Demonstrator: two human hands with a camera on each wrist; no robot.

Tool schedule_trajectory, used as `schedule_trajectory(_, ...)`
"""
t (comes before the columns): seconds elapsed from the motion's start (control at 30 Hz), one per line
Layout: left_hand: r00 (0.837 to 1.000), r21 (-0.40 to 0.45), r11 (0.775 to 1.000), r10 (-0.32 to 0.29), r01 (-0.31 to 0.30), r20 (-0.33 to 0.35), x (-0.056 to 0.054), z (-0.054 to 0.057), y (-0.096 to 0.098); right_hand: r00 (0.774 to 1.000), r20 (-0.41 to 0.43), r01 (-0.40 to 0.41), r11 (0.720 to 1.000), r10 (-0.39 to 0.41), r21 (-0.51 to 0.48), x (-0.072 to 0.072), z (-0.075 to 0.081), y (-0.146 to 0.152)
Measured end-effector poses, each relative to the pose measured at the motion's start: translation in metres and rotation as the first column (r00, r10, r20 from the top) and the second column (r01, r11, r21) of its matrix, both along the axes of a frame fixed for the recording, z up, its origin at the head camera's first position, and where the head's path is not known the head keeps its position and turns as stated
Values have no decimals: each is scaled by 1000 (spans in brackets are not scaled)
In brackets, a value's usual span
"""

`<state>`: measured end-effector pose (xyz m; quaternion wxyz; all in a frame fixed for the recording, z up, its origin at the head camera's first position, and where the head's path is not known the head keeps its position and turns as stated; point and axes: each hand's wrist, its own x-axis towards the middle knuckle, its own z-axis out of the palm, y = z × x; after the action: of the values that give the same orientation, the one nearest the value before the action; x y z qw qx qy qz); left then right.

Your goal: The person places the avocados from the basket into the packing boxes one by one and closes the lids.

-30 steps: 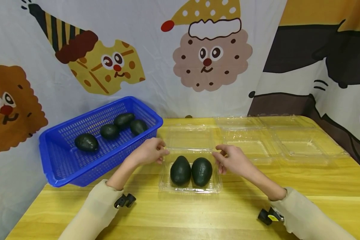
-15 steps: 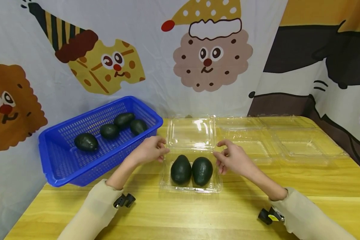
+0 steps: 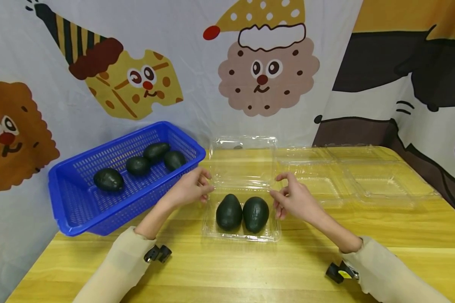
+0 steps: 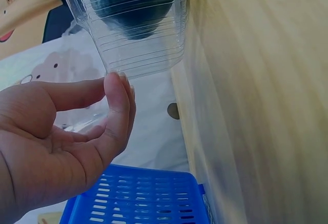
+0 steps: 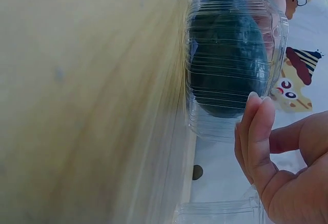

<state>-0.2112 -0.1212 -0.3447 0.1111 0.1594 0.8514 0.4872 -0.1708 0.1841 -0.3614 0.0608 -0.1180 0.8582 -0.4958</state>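
Braced at both sides

Toward the back edge of the yellow wooden table [image 3: 231, 273], a clear plastic clamshell box [image 3: 242, 238], lid [image 3: 243, 164] raised, likely keeps two dark-green oval avocados [image 3: 229, 213] from rolling. Left hand [image 3: 189, 188] and right hand [image 3: 295, 203] touch its hinge corners; whether pinching, I cannot tell.

Room here over the near yellow wood-grain table [image 3: 235, 273], two dark-green oval avocados [image 3: 229, 212] blocking the clear hinged plastic box [image 3: 240, 238], its tilted-up lid [image 3: 242, 164] barring straight back, left hand [image 3: 189, 188] and right hand [image 3: 293, 197] guarding its sides, blue perforated plastic basket [image 3: 115, 214] walling off left, clear plastic containers [image 3: 383, 185] crowding right rear
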Motion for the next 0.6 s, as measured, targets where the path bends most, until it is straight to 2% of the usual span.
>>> schedule_trajectory(0.6,1000,40,999,-10,11,-13,-2,-5,-1,1000,-17,-28,998,27,-64,0,-2,1)
